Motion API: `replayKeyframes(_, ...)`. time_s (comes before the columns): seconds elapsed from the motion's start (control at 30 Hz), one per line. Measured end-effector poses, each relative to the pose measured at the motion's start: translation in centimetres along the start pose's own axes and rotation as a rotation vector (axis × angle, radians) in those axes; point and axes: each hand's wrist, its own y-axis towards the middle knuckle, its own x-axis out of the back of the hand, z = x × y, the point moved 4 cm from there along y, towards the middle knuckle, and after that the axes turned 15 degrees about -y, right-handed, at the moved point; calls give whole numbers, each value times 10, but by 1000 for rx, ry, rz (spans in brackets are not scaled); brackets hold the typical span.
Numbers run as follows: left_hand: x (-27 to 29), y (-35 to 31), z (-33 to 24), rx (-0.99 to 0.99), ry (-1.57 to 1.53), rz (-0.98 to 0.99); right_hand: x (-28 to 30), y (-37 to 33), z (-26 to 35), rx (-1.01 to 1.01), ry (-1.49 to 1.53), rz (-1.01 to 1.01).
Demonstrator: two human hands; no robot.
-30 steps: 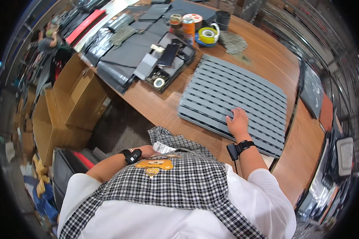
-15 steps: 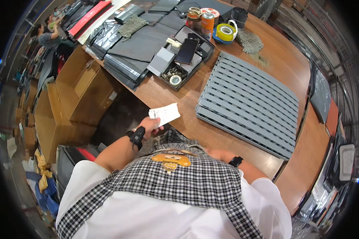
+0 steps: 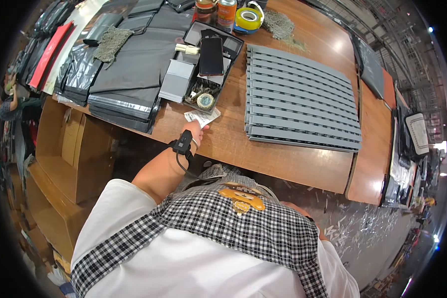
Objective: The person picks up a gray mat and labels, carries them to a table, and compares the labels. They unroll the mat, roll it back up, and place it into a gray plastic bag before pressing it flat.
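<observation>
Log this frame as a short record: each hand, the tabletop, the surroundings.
left hand: holding a white slip beside the black tray
right hand: mostly hidden by the checked apron; grip unclear
tray contents: dark phone among small items
right of tray: gray slatted stack
left of tray: dark plastic sheets
beyond tray: orange can, yellow tape roll
left of table: open cardboard box

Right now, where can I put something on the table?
Bare wood: between the left hand and the grey slatted stack, and between that stack and the table's near edge. The black tray and dark sheets crowd the left.
</observation>
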Motion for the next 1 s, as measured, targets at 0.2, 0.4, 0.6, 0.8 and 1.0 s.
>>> replayKeyframes(0.2,34,12,-25,-12,249,137,-3,6,-2,-91,157,-123)
replayKeyframes(0.4,41,-37,-50,159,596,508,86,12,12,-111,709,-212)
replayKeyframes(0.6,-45,-112,-62,-39,885,846,213,12,150,235,947,-355)
replayKeyframes(0.8,-48,-136,-79,-207,637,861,236,30,199,346,904,-430)
replayKeyframes(1.0,-25,-132,-43,4,114,954,244,43,200,452,1000,-554)
